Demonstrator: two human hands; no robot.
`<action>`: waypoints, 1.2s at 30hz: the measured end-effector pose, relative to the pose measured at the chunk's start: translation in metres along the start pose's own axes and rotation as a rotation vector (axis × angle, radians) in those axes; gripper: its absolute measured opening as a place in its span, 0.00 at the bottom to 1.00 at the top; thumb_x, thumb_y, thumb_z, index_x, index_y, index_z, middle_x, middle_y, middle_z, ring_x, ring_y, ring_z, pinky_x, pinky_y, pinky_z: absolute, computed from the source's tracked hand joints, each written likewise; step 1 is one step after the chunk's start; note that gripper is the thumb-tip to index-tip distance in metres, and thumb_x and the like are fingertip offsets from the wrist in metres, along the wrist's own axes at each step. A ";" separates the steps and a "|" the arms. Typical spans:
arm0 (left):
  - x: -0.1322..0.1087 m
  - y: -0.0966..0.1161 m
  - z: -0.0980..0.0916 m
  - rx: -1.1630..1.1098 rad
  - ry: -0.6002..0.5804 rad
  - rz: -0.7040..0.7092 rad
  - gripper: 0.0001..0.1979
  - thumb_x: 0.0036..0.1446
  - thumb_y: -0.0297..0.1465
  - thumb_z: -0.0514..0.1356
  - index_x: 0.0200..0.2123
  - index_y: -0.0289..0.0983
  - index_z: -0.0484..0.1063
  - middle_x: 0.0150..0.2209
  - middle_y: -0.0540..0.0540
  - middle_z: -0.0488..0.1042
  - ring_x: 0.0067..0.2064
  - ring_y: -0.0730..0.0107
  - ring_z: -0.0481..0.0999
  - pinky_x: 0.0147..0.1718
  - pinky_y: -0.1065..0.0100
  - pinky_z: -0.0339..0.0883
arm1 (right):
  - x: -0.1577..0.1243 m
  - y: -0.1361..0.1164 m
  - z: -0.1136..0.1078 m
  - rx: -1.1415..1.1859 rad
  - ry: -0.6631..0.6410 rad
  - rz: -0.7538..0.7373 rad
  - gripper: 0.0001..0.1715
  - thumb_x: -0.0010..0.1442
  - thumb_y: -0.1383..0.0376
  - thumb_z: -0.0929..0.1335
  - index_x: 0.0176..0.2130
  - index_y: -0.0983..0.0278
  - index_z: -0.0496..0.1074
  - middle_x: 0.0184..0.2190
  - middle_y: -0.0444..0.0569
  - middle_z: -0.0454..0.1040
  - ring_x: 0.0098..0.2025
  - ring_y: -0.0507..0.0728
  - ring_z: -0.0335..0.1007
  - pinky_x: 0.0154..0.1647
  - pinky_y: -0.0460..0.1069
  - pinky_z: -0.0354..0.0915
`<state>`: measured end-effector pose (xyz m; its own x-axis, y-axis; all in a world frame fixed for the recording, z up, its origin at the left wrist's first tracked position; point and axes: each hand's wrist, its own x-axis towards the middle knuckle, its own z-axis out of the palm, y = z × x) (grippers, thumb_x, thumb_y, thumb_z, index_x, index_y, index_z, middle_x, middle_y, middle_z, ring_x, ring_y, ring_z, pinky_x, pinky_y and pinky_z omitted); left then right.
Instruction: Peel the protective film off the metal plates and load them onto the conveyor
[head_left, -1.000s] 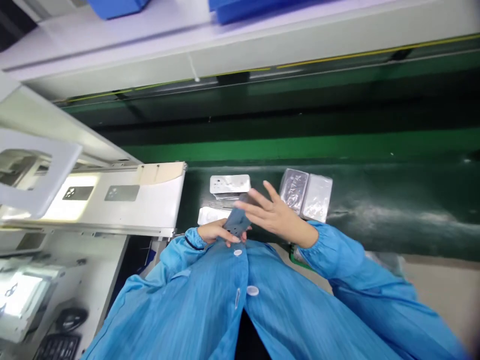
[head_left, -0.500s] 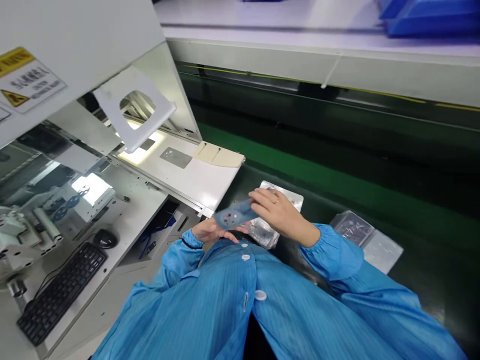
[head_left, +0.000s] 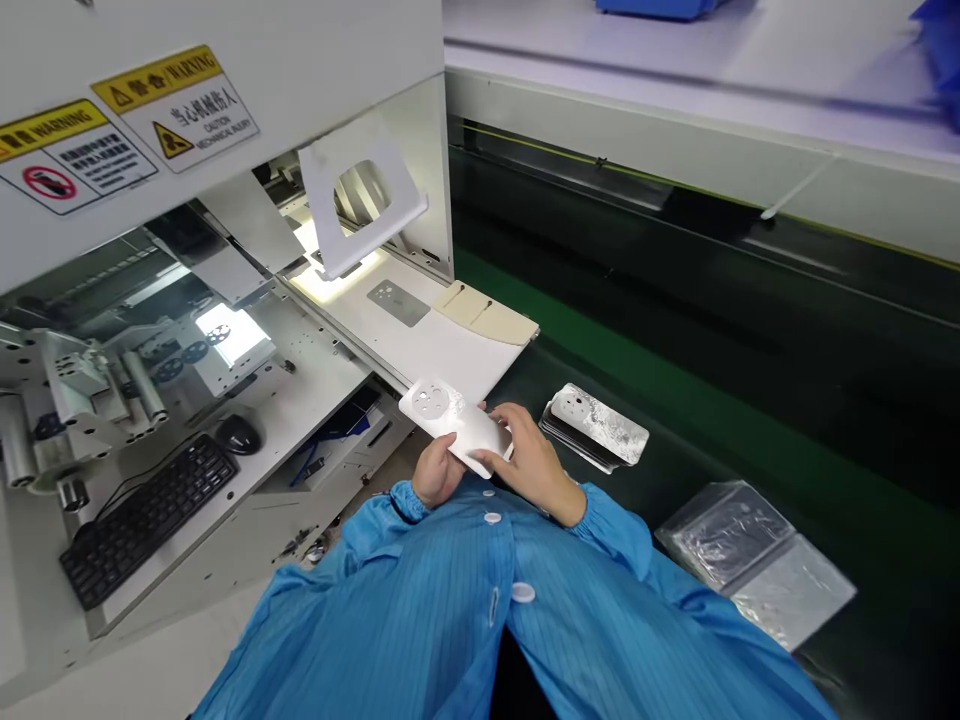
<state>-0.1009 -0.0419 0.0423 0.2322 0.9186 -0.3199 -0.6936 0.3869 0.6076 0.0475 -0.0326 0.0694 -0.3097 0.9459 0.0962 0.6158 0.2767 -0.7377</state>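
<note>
Between my two hands is a thin phone back cover (head_left: 461, 425), whitish and shiny, with a cluster of camera holes at its far left end. My left hand (head_left: 439, 472) pinches its near edge. My right hand (head_left: 534, 465) is closed on its right end, thumb on the upper face and fingers at the far side. To the right lies a stack of similar phone back covers (head_left: 600, 425), the top one silvery with camera holes. A single grey phone back cover (head_left: 399, 302) rests flat on the white machine shelf (head_left: 457, 360) ahead.
On the left stands a machine with warning labels (head_left: 176, 105), a white bracket (head_left: 360, 255), a keyboard (head_left: 146, 520) and a mouse (head_left: 238, 434). A cream plate (head_left: 486, 313) sits on the shelf's edge. Clear plastic bags (head_left: 757, 560) lie on the dark green belt (head_left: 675, 380) at right.
The right hand has come down and closer to the left, which now grips the cover. The cover looks white instead of bluish. The view has swung left, and the stack is uncovered.
</note>
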 end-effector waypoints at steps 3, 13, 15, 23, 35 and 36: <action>-0.002 0.006 -0.006 -0.023 0.038 0.007 0.28 0.49 0.35 0.60 0.54 0.31 0.67 0.50 0.38 0.76 0.59 0.50 0.67 0.59 0.52 0.58 | 0.006 0.006 0.008 0.054 0.018 0.143 0.27 0.54 0.51 0.69 0.48 0.62 0.63 0.45 0.54 0.70 0.43 0.61 0.68 0.42 0.57 0.66; -0.006 0.003 -0.030 -0.078 0.207 0.052 0.27 0.41 0.35 0.71 0.46 0.33 0.73 0.42 0.40 0.80 0.55 0.50 0.72 0.60 0.52 0.58 | 0.018 0.022 0.032 0.375 0.051 0.276 0.21 0.49 0.48 0.70 0.27 0.62 0.66 0.23 0.44 0.68 0.27 0.53 0.63 0.27 0.48 0.59; -0.006 0.004 -0.034 -0.095 0.222 0.038 0.27 0.40 0.36 0.72 0.44 0.33 0.74 0.42 0.40 0.80 0.56 0.50 0.71 0.59 0.52 0.59 | 0.022 0.026 0.033 0.393 0.058 0.290 0.24 0.50 0.45 0.68 0.25 0.63 0.66 0.22 0.44 0.67 0.24 0.52 0.61 0.25 0.47 0.57; -0.010 0.011 -0.046 -0.121 0.240 0.008 0.26 0.41 0.37 0.71 0.43 0.31 0.74 0.43 0.37 0.80 0.56 0.46 0.71 0.58 0.49 0.60 | 0.061 0.056 0.031 0.360 0.219 0.341 0.36 0.50 0.36 0.60 0.32 0.65 0.69 0.19 0.44 0.67 0.20 0.51 0.58 0.20 0.47 0.57; -0.021 0.018 -0.058 -0.154 0.232 0.015 0.30 0.50 0.36 0.66 0.54 0.31 0.67 0.49 0.34 0.77 0.58 0.45 0.69 0.60 0.46 0.59 | 0.113 0.056 0.036 -0.225 0.117 0.077 0.24 0.61 0.62 0.62 0.55 0.69 0.66 0.62 0.62 0.58 0.65 0.66 0.47 0.64 0.63 0.45; -0.021 0.019 -0.059 -0.161 0.237 0.018 0.30 0.50 0.36 0.65 0.55 0.31 0.67 0.49 0.34 0.77 0.58 0.45 0.69 0.60 0.47 0.58 | 0.109 0.051 0.043 -0.254 0.044 0.026 0.24 0.61 0.63 0.62 0.56 0.68 0.66 0.63 0.58 0.58 0.66 0.63 0.45 0.66 0.62 0.43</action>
<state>-0.1589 -0.0591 0.0177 0.0657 0.8735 -0.4825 -0.8000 0.3351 0.4978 0.0139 0.0771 0.0138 -0.2629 0.9582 0.1124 0.7873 0.2804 -0.5491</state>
